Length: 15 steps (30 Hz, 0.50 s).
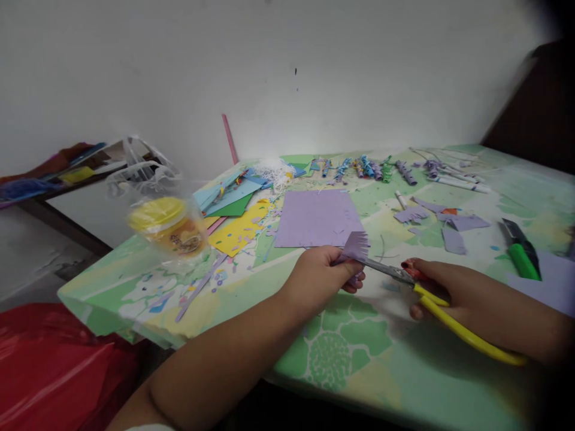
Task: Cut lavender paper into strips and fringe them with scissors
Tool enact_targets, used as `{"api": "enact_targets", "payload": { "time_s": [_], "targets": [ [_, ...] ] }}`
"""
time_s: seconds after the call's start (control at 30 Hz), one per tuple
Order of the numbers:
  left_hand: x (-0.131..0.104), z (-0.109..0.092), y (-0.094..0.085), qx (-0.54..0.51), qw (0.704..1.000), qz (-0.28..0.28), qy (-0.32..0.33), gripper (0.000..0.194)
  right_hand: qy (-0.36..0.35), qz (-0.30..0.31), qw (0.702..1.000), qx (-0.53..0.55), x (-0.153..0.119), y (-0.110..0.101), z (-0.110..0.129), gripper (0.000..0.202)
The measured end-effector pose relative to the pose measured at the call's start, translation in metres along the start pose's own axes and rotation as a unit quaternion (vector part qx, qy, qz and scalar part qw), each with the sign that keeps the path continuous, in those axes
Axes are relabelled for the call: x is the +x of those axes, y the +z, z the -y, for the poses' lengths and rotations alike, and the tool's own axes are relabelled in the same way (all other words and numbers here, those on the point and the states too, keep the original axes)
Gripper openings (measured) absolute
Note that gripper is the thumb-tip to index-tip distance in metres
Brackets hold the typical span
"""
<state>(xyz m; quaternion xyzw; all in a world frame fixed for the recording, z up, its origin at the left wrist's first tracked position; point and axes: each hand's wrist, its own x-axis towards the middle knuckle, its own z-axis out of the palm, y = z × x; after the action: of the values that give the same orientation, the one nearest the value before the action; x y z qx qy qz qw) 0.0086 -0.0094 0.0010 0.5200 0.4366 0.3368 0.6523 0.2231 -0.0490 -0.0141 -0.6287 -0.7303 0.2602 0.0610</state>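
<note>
Between the thumb and fingers of my left hand (326,272) is a small piece of purple paper (356,244), its right edge cut into a fringe. My right hand (442,290) grips yellow-handled scissors (467,336). Their metal blades reach left to the lower part of the fringed paper, touching or just beside it; whether they are closed on it I cannot tell. Behind my left hand a larger purple sheet (317,218) lies flat on the table. Something red shows at my right fingers near the scissors' pivot.
Rolled, fringed paper pieces (368,167) line the table's back. Purple scraps (458,224) and a green-and-black cutter (521,251) lie at right. Coloured sheets (236,200), white shredded paper (274,173) and a yellow-lidded tub (166,227) in clear plastic are at left. A red bag (58,371) sits below.
</note>
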Motion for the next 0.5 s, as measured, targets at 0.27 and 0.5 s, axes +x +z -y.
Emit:
{"api": "enact_targets", "payload": {
  "time_s": [0.27, 0.5],
  "targets": [
    [0.0030, 0.0028, -0.0018, -0.039, 0.999, 0.004, -0.022, 0.013, 0.026, -0.013, 0.999, -0.025, 0.0018, -0.0011, -0.0056, 0.029],
    [0.0038, 0.0057, -0.0027, -0.056, 0.998, 0.004, -0.015, 0.012, 0.028, -0.031, 0.999, -0.018, 0.0013, -0.0025, -0.0068, 0.026]
  ]
}}
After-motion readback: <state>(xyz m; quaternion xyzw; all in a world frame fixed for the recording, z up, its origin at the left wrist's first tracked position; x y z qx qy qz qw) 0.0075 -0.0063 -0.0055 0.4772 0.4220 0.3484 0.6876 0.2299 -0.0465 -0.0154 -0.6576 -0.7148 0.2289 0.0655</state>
